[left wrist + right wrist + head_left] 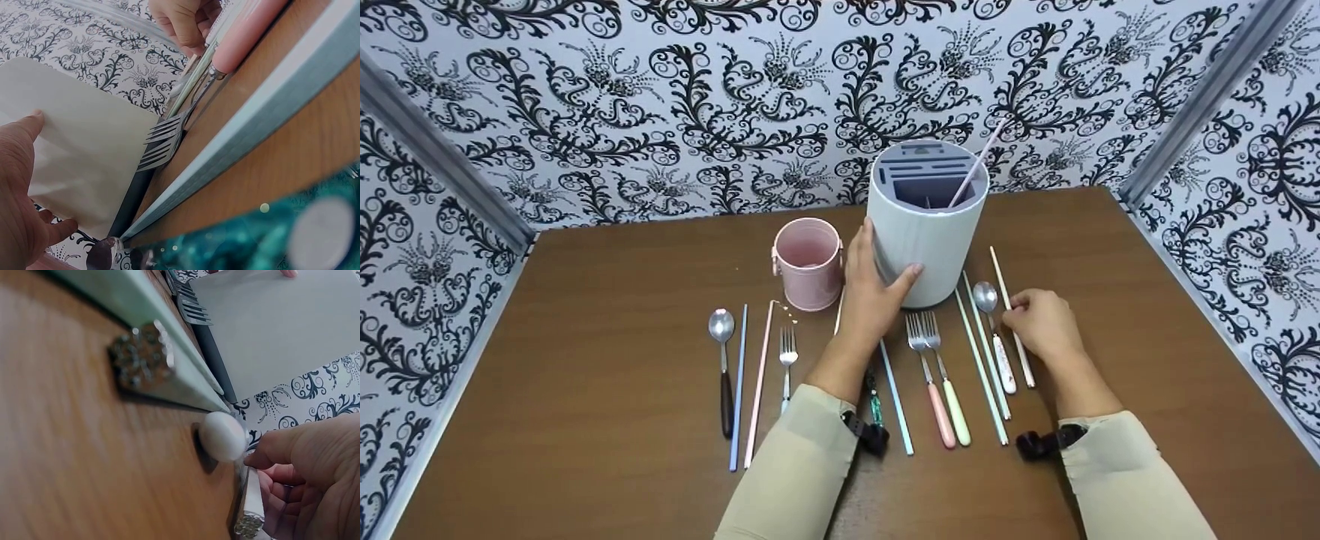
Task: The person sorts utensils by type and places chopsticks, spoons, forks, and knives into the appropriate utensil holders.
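Observation:
My left hand (872,289) is spread against the lower left side of a tall white utensil holder (926,251), thumb across its front. A pink chopstick (981,161) leans out of the holder's large opening. On the right, my right hand (1044,324) pinches a white chopstick (1023,360) partway along its length; the chopstick lies along the table. Beside it lie a spoon (1003,364) with a white patterned handle and two pale green chopsticks (981,360). In front of the holder are two forks, one pink-handled (939,416), one light green-handled (958,412).
A pink cup (810,289) stands left of the holder. A dark-handled spoon (726,397), blue chopstick (739,390), pink chopstick (760,382) and fork (787,356) lie before it. A light blue chopstick (897,401) and green glittery handle (875,405) lie near my left forearm. Patterned walls (697,112) enclose the table.

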Motion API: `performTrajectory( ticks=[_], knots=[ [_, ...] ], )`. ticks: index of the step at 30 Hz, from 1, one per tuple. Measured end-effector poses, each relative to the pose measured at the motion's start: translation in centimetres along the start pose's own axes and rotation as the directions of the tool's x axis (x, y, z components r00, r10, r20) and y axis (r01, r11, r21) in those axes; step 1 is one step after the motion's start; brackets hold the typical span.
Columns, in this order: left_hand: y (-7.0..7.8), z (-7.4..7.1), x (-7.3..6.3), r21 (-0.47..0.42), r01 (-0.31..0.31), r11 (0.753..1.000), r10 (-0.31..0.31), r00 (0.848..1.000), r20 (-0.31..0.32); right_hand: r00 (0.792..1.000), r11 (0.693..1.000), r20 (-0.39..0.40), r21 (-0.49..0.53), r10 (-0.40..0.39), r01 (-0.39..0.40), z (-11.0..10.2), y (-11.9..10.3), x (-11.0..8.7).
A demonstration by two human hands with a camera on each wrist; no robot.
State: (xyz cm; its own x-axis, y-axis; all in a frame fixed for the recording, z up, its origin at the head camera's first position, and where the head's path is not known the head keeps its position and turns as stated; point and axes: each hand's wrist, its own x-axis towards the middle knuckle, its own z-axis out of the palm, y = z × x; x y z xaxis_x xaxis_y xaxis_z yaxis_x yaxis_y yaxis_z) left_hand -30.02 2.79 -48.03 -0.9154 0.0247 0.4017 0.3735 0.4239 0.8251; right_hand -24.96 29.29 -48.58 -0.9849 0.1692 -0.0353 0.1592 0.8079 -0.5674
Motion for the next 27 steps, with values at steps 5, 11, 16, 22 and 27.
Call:
performTrajectory(
  ticks=[5, 11, 16, 22, 27],
  knots=[
    [0.0, 0.0, 0.0, -0.001, 0.011, 1.000, -0.011, 1.000, 0.005, 1.000, 1.000, -0.013, 0.010, -0.005, 0.005, -0.2, -0.1, 0.0],
    [0.0, 0.0, 0.0, 0.004, 0.023, 1.000, -0.023, 1.000, 0.011, 1.000, 0.999, -0.008, 0.049, -0.014, 0.014, -0.7, -0.3, 0.0],
    [0.1, 0.0, 0.0, 0.009, 0.021, 1.000, -0.021, 1.000, 0.011, 1.000, 0.994, 0.007, 0.108, -0.002, 0.001, -1.0, -0.2, 0.0],
    [0.1, -0.1, 0.0, 0.005, 0.022, 1.000, -0.022, 1.000, 0.006, 1.000, 0.982, 0.012, 0.190, 0.016, -0.018, -1.1, -0.3, 0.0],
    [0.1, -0.1, -0.1, 0.005, 0.028, 1.000, -0.028, 1.000, 0.005, 0.999, 0.962, 0.037, 0.269, 0.025, -0.034, -1.1, -0.4, 0.0]
  ],
)
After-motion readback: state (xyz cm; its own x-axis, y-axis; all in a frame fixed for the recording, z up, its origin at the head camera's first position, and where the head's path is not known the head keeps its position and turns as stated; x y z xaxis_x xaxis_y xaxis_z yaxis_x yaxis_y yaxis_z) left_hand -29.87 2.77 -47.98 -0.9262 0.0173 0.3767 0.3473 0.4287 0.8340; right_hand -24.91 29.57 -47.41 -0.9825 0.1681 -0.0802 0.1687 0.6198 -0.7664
